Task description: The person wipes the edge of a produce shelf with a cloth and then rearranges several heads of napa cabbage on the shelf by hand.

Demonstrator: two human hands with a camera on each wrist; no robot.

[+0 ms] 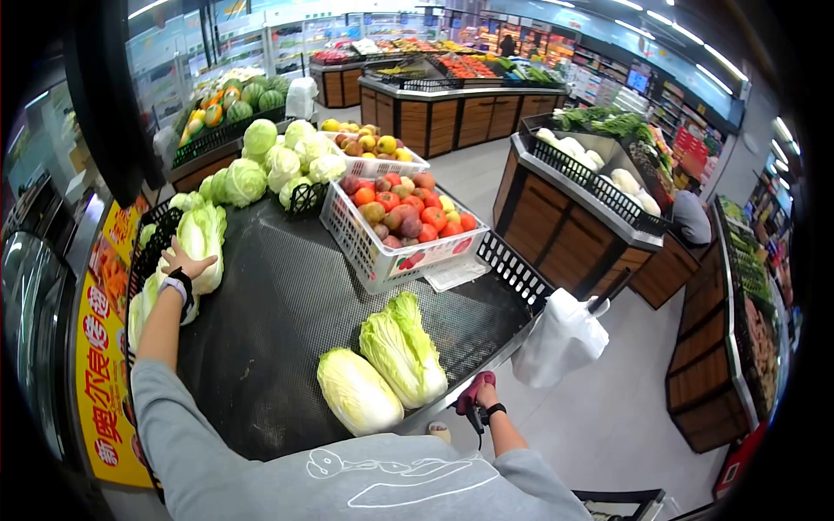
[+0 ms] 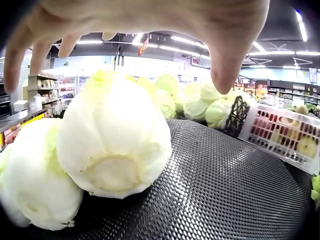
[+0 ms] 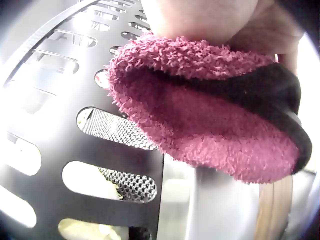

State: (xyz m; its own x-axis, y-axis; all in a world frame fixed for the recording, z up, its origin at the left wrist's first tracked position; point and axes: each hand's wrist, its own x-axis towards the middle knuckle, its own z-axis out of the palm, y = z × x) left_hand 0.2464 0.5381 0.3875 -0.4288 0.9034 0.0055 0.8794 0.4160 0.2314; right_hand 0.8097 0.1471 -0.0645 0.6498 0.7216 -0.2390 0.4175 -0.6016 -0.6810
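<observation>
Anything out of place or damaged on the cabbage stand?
No spill or damage visible. Slightly odd: two cabbages lie by the near edge of the stand, apart from those near the left hand. Could be deliberate. The fuzzy pink item in the right hand isn't produce.

Left arm [image 1: 160, 332]: grey-sleeved, extended along the left edge of the black mesh-topped stand [image 1: 261, 347]; bare left hand [image 1: 184, 261], fingers spread. Right arm [image 1: 511, 434]: grey-sleeved; bare right hand [image 1: 487, 396], gripping, beside right edge.

Fuzzy cloth [image 3: 200, 125] pink-red; cabbages [image 1: 369, 391] white and yellow-green; crate [image 1: 373, 252] white; sleeve [image 1: 178, 425] grey.
</observation>
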